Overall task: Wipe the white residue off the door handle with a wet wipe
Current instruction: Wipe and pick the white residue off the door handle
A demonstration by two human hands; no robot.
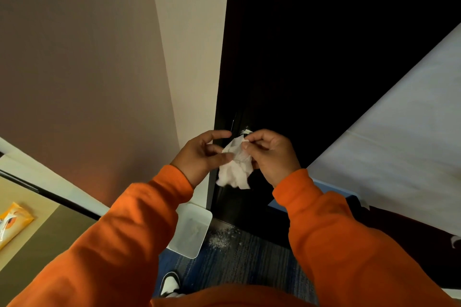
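Note:
A crumpled white wet wipe hangs between both hands in front of the dark door. My left hand pinches its left edge with thumb and fingers. My right hand grips its upper right part. Just behind the hands, the door handle is mostly hidden; a small patch of white residue shows on it above my right fingers. Both sleeves are orange.
A white plastic bin stands on the blue carpet by the door frame, with white powder scattered beside it. An orange wipes pack lies on a surface at the left. A white-covered bed fills the right. My shoe is below.

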